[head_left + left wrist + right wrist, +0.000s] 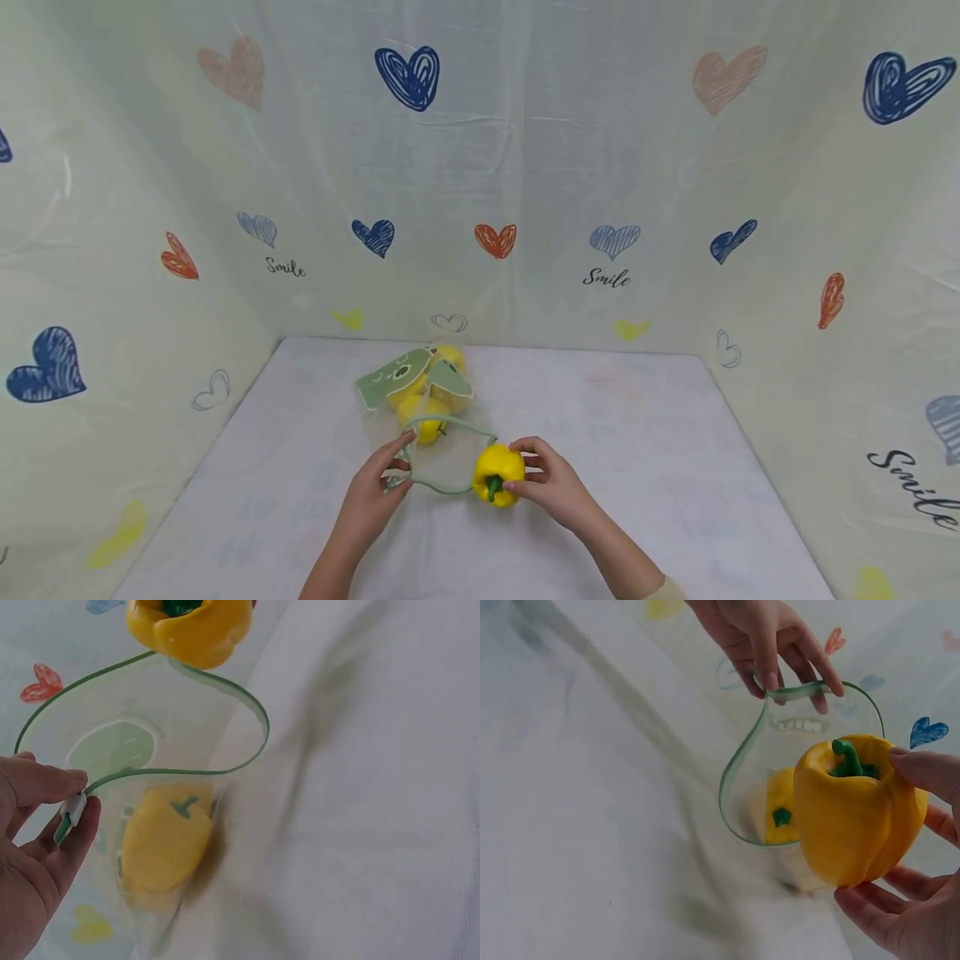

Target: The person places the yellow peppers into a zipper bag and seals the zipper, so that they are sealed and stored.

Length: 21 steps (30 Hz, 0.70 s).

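Observation:
My left hand pinches the green-edged rim of a clear zip bag at its slider end, and the bag's mouth gapes toward me. A yellow bell pepper with a green stem is in my right hand, gripped between thumb and fingers from its right side. It hangs at the right end of the bag's opening; in the right wrist view the pepper covers part of the rim. Inside the bag lie several yellow pieces, among them another yellow pepper nearest the mouth.
Green printed patches on the bag partly hide the yellow pieces at its far end. A pale cloth covers the table, whose back edge meets a curtain printed with hearts. Curtain sides rise at left and right.

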Available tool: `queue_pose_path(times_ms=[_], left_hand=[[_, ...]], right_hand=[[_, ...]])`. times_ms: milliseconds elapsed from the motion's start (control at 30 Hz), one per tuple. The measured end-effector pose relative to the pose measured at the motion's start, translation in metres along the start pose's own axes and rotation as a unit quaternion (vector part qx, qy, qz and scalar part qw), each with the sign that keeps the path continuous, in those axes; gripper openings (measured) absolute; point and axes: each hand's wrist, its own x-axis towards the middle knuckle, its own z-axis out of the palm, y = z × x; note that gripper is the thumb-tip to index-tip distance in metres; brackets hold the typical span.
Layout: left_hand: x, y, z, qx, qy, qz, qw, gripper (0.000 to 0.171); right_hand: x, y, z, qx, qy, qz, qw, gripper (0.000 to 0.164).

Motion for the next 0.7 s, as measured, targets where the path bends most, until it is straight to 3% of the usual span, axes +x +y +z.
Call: queue_pose_path(times_ms=[367, 700], left_hand=[[-0.001, 0.000, 0.002, 0.015, 0.006, -0.004, 0.9999, 0.072], [-0.001, 0.001, 0.002, 0.016, 0.004, 0.002, 0.9999, 0.072]], right_hand=[[0.007, -0.008, 0.025, 0.037, -0.039, -0.004, 0.999, 0.048], [0.019, -0.013, 0.045, 0.034, -0.040, -0.008, 0.999, 0.047]])
